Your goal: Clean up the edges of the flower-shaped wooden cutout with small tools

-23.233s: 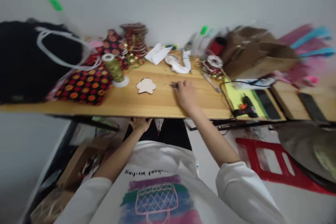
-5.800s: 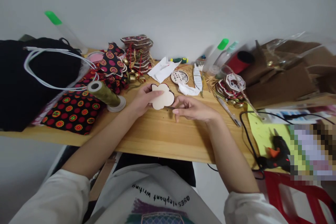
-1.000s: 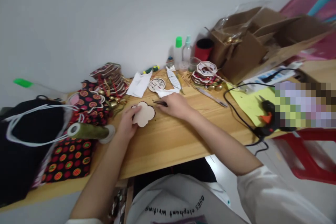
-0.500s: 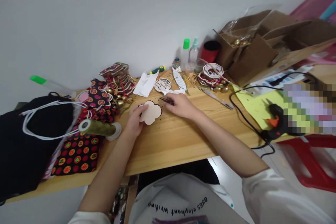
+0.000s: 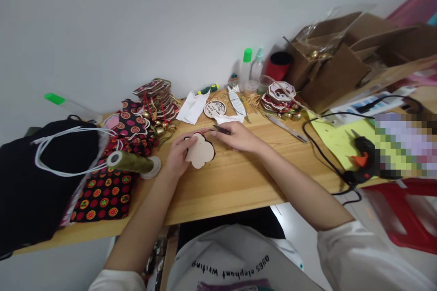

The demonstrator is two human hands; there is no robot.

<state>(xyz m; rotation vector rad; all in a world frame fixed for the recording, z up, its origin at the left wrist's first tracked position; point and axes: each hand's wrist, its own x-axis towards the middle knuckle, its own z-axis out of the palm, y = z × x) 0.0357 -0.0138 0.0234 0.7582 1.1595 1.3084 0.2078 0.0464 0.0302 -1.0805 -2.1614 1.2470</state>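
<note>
Left hand [image 5: 178,154] grips the wooden cutout [image 5: 200,156], fingers closed on its left edge, holding it just above the worktop [image 5: 239,182]. Right hand [image 5: 239,136] is closed on thin dark tweezers [image 5: 221,129], tip pointing at the cutout's upper edge. Over the last second the tweezer tip has stayed beside the cutout; both hands have barely shifted, so fine work at the edge appears ongoing. A thread spool [image 5: 131,163] lies left, patterned cloth [image 5: 102,193] beyond; a glue gun [image 5: 362,157] rests well right.

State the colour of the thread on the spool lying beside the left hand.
Olive green thread on the spool, clearest in the head view.
</note>
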